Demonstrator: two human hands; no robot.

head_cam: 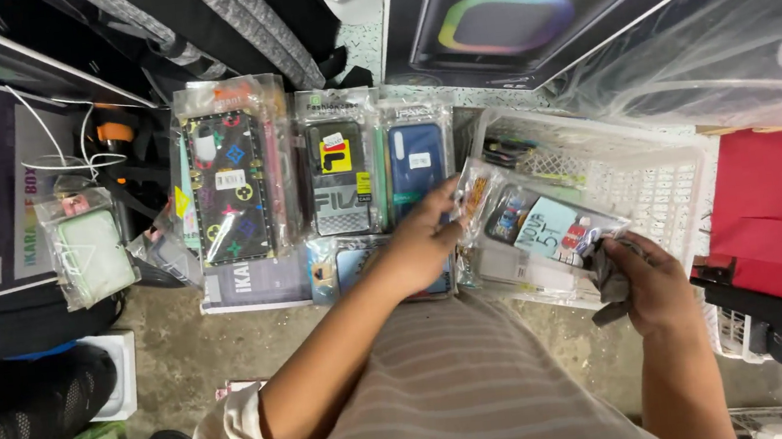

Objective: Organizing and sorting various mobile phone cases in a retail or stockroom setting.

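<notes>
Your left hand [427, 235] and right hand [644, 280] are gripping one packaged phone case [541, 223], the right also clutching a grey cloth [605, 274]; three cases [333, 172] are lying lined up on the floor, more waiting in the white basket [657, 172]

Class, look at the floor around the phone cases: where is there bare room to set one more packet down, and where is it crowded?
Bare concrete floor lies below the row of packaged phone cases, left of the left hand. The row itself is packed edge to edge, and the white basket sits tight against it.

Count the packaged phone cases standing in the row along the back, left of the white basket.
3: the black patterned case on the left, the grey-and-yellow case in the middle, and the blue case beside the left hand. More may be hidden behind them.
</notes>
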